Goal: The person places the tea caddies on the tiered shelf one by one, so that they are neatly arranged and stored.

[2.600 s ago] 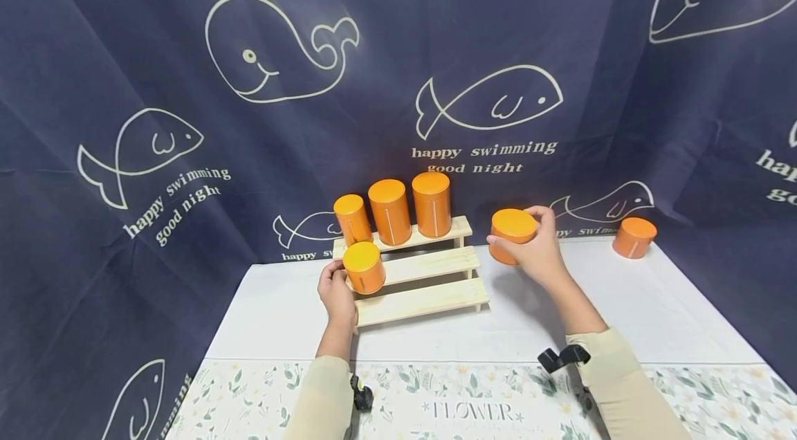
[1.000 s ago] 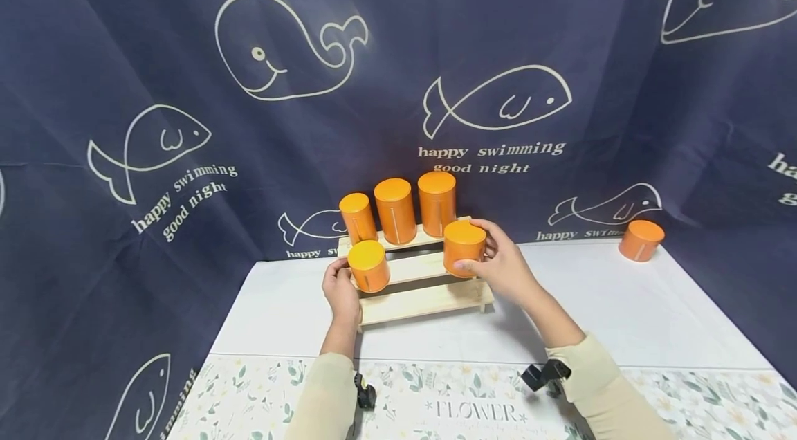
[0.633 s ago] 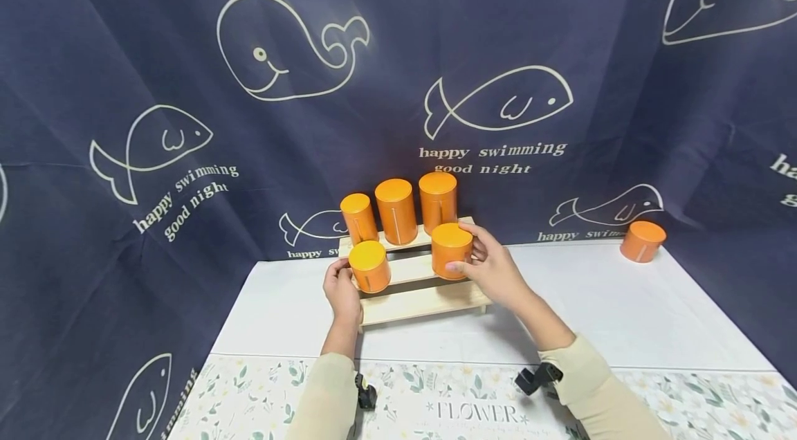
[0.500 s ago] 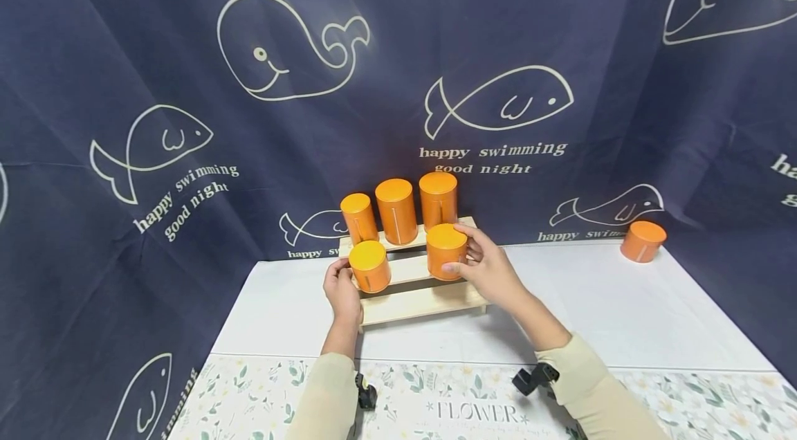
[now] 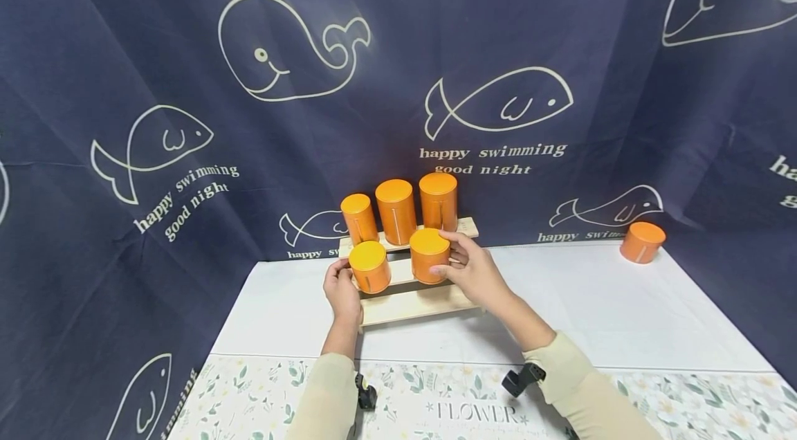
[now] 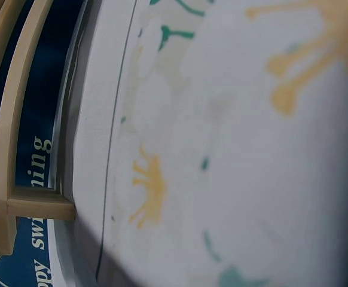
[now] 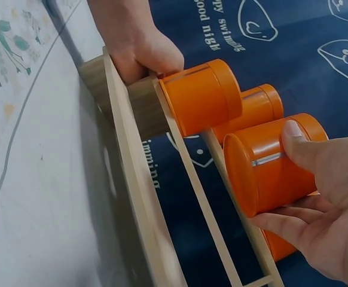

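In the head view my left hand [image 5: 344,296] grips a short orange tin [image 5: 370,268] at the left end of the wooden tiered stand's [image 5: 411,310] middle step. In the right wrist view that tin's base meets the step, and my left fingers are partly hidden beside it. My right hand [image 5: 478,275] holds another short orange tin [image 5: 429,259], upright, just right of the first; in the right wrist view the thumb [image 7: 298,140] presses one side and the fingers the other. This tin's base appears raised off the step. A narrow gap separates the two short tins.
On the top step stand three taller orange tins: a narrow one [image 5: 360,222] and two wider ones [image 5: 397,215], [image 5: 438,205]. Another short orange tin [image 5: 643,243] sits at the table's far right. A navy curtain [image 5: 498,32] hangs behind the white table [image 5: 280,308].
My right hand has carried its short tin leftward from right of the stand to over the middle step, near the other short tin. My left hand keeps its hold in about the same place.
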Demonstrator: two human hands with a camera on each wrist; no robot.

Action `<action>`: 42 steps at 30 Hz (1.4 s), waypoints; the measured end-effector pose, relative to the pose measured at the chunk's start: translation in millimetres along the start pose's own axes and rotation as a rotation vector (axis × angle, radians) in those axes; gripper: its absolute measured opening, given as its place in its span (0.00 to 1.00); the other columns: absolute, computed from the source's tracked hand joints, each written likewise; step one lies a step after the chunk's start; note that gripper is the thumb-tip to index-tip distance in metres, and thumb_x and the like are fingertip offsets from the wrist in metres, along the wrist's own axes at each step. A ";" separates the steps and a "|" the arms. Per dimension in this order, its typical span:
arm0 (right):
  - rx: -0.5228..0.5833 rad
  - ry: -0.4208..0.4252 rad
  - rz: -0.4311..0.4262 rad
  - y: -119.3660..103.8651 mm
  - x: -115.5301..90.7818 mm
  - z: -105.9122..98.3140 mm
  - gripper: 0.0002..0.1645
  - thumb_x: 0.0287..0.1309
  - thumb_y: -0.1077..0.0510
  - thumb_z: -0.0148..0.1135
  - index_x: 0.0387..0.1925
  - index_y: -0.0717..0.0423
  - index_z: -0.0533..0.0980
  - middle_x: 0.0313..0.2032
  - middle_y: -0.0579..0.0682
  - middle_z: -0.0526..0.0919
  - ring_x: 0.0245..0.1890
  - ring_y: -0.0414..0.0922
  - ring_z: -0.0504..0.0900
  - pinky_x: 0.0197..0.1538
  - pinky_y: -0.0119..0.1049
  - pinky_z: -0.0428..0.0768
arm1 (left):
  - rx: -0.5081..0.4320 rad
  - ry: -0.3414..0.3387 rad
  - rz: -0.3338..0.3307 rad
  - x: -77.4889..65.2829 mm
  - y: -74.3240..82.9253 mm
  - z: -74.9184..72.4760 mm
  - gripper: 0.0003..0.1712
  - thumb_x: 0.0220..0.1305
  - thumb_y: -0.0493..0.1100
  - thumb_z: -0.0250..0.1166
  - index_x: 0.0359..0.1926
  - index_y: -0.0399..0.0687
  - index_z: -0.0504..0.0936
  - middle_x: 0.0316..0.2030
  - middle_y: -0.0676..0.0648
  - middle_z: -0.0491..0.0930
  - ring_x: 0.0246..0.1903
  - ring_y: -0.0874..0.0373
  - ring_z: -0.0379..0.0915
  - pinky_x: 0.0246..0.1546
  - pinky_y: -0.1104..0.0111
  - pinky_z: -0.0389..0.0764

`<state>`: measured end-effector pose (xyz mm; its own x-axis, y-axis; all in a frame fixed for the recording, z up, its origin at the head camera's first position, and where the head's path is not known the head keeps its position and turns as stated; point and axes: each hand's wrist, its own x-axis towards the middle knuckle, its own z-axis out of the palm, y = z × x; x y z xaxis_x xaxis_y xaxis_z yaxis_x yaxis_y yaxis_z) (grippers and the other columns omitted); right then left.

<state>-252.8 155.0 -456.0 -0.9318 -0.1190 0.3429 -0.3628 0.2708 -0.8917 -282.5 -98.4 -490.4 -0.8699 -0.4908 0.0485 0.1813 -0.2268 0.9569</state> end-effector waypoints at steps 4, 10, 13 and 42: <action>-0.006 -0.011 0.006 0.1 1.6 6.1 0.44 0.54 0.62 0.78 0.72 0.56 0.72 0.68 0.63 0.79 0.65 0.60 0.83 0.63 0.44 0.84 | 0.005 -0.003 0.000 0.3 -0.2 -0.7 0.14 0.72 0.26 0.49 0.45 0.36 0.81 0.40 0.54 0.79 0.45 0.62 0.73 0.50 0.73 0.76; -0.007 -0.034 0.000 1.8 2.7 14.9 0.43 0.56 0.62 0.78 0.72 0.54 0.72 0.69 0.62 0.79 0.65 0.59 0.84 0.63 0.45 0.84 | 0.007 -0.002 0.002 1.4 -1.2 -0.3 0.15 0.71 0.26 0.49 0.44 0.37 0.82 0.42 0.52 0.80 0.46 0.62 0.73 0.51 0.73 0.76; -0.015 -0.044 0.007 3.6 2.8 18.1 0.42 0.56 0.61 0.77 0.72 0.54 0.72 0.69 0.62 0.80 0.65 0.59 0.83 0.64 0.46 0.84 | 0.005 0.004 0.000 4.9 -6.1 -0.5 0.14 0.70 0.26 0.49 0.44 0.36 0.82 0.41 0.53 0.79 0.45 0.62 0.73 0.50 0.73 0.76; -0.093 -0.077 0.027 13.4 6.9 29.4 0.45 0.62 0.60 0.74 0.76 0.52 0.63 0.68 0.64 0.77 0.66 0.61 0.82 0.66 0.51 0.83 | 0.003 0.040 0.008 23.3 -35.7 -0.5 0.15 0.72 0.27 0.49 0.44 0.40 0.82 0.41 0.54 0.79 0.45 0.62 0.73 0.51 0.72 0.75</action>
<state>-263.6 129.8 -474.3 -0.9388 -0.1825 0.2921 -0.3404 0.3623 -0.8677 -309.0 -102.1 -523.5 -0.8495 -0.5256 0.0452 0.1871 -0.2200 0.9574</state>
